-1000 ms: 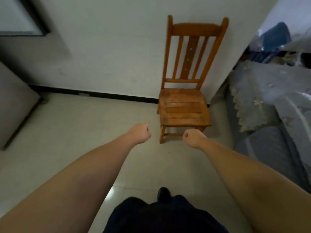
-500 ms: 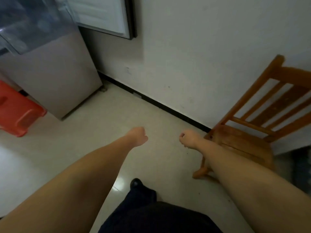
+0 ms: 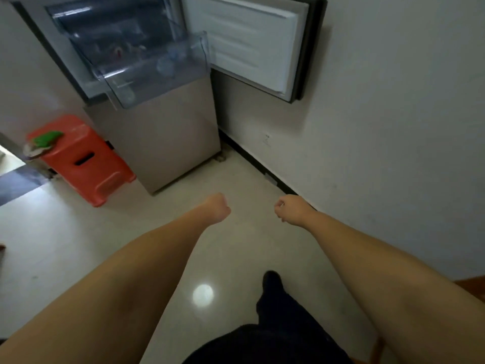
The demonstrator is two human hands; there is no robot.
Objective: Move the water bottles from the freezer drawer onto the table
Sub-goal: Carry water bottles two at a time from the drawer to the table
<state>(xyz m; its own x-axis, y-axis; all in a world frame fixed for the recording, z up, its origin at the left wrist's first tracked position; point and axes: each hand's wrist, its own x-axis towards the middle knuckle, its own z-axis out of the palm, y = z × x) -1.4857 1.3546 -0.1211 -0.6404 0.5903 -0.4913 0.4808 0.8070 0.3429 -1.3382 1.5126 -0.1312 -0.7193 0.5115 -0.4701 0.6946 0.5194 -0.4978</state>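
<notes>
Head view: both fists closed and empty over the floor, facing the fridge.
Left hand [image 3: 217,208] and right hand [image 3: 291,209] hold nothing; blurry water bottles [image 3: 165,64] lie in the pulled-out freezer drawer [image 3: 157,85], beside the open door [image 3: 252,43].

hands: 2 [image 3: 216,207] [image 3: 292,209] | freezer drawer: 1 [image 3: 157,74] | fridge door: 1 [image 3: 252,43] | red stool: 1 [image 3: 84,158]

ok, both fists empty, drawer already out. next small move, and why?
Probably step closer and reach the right hand into the freezer drawer: it stands pulled out, bottle caps seem to show through it, and both hands, left hand included, hold nothing, well short of it.
</notes>
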